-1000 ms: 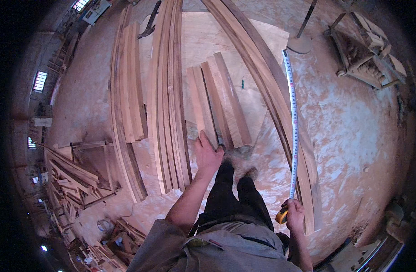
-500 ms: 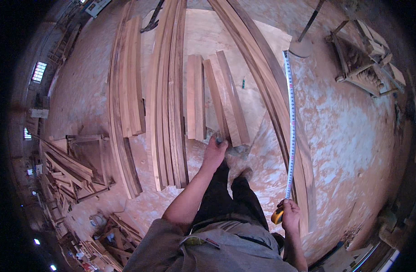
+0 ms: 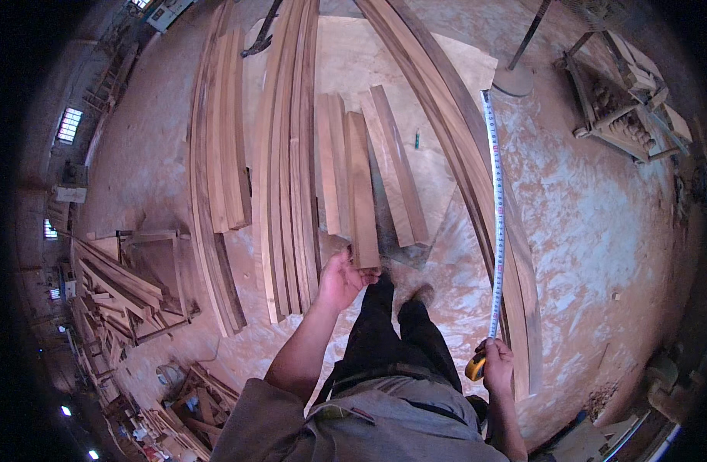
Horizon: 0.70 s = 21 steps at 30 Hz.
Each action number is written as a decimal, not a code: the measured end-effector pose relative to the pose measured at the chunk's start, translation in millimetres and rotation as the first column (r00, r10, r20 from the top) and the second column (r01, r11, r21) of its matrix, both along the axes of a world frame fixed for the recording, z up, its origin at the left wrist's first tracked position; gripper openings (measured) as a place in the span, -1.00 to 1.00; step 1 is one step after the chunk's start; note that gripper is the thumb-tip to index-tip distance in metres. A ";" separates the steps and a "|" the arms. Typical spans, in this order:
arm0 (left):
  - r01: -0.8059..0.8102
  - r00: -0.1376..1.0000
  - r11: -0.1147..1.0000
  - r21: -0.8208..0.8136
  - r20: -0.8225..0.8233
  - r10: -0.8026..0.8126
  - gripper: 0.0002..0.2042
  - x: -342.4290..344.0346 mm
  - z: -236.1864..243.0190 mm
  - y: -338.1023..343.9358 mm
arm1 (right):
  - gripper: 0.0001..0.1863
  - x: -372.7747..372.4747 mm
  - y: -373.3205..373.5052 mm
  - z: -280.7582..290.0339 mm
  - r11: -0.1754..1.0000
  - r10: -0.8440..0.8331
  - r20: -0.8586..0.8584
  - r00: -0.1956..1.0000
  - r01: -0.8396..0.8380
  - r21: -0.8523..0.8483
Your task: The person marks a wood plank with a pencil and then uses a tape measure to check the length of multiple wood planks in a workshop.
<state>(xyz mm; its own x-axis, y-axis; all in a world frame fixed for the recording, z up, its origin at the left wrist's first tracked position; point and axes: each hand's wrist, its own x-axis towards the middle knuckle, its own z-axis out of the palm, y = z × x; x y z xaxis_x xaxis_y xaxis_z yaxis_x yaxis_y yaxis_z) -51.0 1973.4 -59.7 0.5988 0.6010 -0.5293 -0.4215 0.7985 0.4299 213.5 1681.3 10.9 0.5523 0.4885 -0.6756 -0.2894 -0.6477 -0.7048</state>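
My left hand holds the near end of a short wooden piece, its fingers curled beneath that end. Left of this piece lie short pale pieces, and on its right another short pair. A yellow tape measure is gripped in my right hand. From it the white tape blade runs out, drawn far forward along the right-hand long boards. A small green thing, too small to make out, lies on the pale sheet.
Long timbers lie to the left of the short pieces, with another stack farther left. At the far end is a hammer. Wooden racks with scrap stand at the left, and a wooden frame at the far right.
The left hand has shifted left and nearer to me, turning the short piece away from its neighbour on the right. My right hand and the tape have hardly moved.
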 end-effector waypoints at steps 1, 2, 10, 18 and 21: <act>0.042 0.997 0.999 -0.011 -0.065 -0.043 -0.64 5.6 5.7 6.2 | -0.70 -0.2 0.4 -0.5 1.000 0.005 -0.010 1.000 -0.005 -0.004; 0.083 0.988 0.996 -0.025 -0.130 -0.086 -0.65 10.9 8.3 10.4 | -0.70 -0.7 -1.0 -2.6 1.000 0.008 -0.008 1.000 -0.008 0.009; -0.034 0.942 0.995 0.099 -0.331 0.065 -0.66 21.2 44.9 3.9 | -0.72 0.7 -4.2 -3.6 1.000 0.007 0.007 1.000 -0.007 0.028; 0.641 -0.039 0.696 0.323 -0.892 0.450 -0.68 10.2 36.4 55.9 | -0.68 -2.5 -8.3 -14.8 0.997 -0.020 -0.006 1.000 0.020 0.069; 0.708 -0.151 0.658 0.257 -0.855 0.496 -0.66 19.0 37.2 62.7 | -0.68 -0.7 -2.6 -2.3 0.999 0.027 0.008 1.000 -0.027 0.030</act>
